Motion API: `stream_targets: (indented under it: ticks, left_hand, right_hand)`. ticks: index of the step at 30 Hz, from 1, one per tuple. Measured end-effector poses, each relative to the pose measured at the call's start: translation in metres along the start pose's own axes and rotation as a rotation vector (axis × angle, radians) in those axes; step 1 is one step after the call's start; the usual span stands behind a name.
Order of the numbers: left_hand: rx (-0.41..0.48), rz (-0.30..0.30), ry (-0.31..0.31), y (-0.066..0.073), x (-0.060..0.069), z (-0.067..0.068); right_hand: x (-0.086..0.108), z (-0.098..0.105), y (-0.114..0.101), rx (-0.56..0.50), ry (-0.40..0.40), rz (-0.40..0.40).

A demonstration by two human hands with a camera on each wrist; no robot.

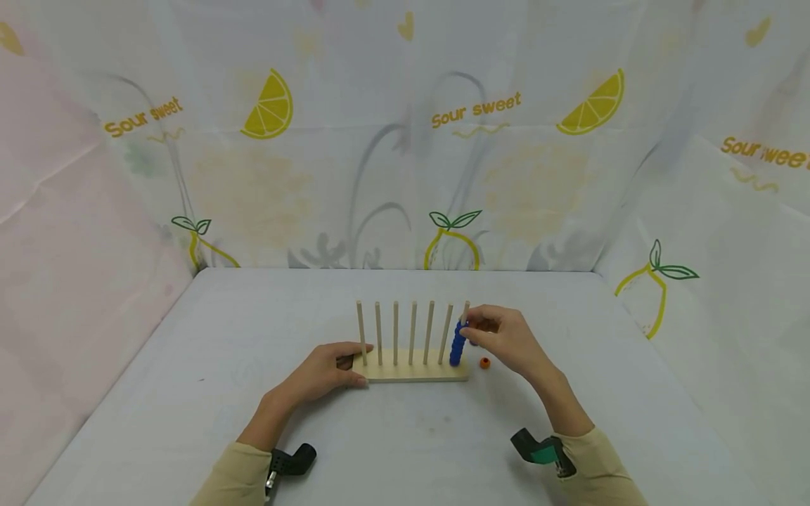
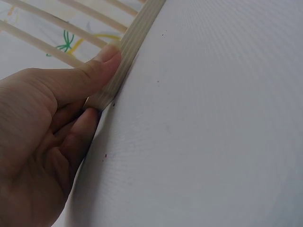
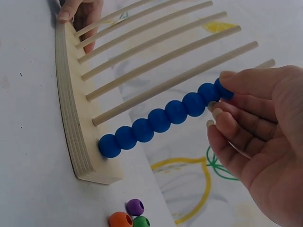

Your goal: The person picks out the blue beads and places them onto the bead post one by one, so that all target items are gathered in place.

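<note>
A wooden peg stand [image 1: 411, 374] with several upright pegs sits on the table. My left hand [image 1: 319, 369] grips its left end; in the left wrist view the thumb [image 2: 106, 59] lies along the base edge with fingers at the end. Blue beads [image 3: 160, 120] are stacked on the rightmost peg, and the other pegs are bare. At the top of that stack, my right hand [image 1: 506, 339] pinches the uppermost blue bead [image 3: 224, 89] between thumb and fingers. The peg's tip [image 3: 266, 64] shows beyond this bead, which is threaded on it.
Beside the stand's right end lie loose beads: an orange bead [image 3: 120, 220], a purple bead [image 3: 135, 207] and a green bead [image 3: 141, 222]. A white cloth covers the table [image 1: 253, 302]. Printed curtains [image 1: 354, 176] stand behind and at both sides.
</note>
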State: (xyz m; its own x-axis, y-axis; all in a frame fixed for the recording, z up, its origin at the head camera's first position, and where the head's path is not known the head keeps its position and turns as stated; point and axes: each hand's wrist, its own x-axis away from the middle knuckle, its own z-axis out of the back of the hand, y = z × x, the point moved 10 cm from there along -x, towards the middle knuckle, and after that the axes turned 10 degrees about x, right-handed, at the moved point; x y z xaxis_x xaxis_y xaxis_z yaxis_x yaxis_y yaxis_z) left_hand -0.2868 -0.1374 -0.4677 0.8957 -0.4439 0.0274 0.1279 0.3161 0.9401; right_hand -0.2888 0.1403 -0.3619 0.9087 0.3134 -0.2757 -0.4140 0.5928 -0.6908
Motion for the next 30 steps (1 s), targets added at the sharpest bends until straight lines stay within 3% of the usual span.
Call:
stream_targets:
  ticks: [16, 22, 30]
  left_hand:
    - [0.022, 0.005, -0.014, -0.001, 0.003, -0.002]
    - [-0.027, -0.002, -0.023, 0.005, 0.005, -0.001]
    - [-0.082, -0.001, -0.033, 0.008, 0.008, 0.001]
  right_hand:
    - [0.005, 0.001, -0.001, 0.088, -0.014, 0.039]
    - [0.011, 0.005, 0.009, 0.121, -0.035, 0.023]
    - [0.01, 0.016, 0.024, 0.237, 0.022, 0.015]
